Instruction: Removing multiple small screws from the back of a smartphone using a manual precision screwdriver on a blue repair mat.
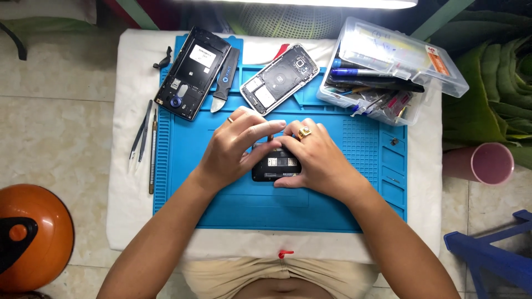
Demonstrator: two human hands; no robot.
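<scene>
A small black phone (275,167) with its back off lies on the blue work mat (233,199), its inner slots showing. My left hand (233,147) rests over the phone's left end, fingers curled across its top. My right hand (316,158), with a gold ring, grips the phone's right end. Both hands press on it from above, and most of the phone is hidden under the fingers.
Two opened phones (191,72) (280,77) lie at the mat's back, a dark pry tool (224,83) between them. A clear plastic box (388,66) of tools stands back right. Tweezers and a thin driver (145,138) lie left on white cloth. A pink cup (487,163) stands right.
</scene>
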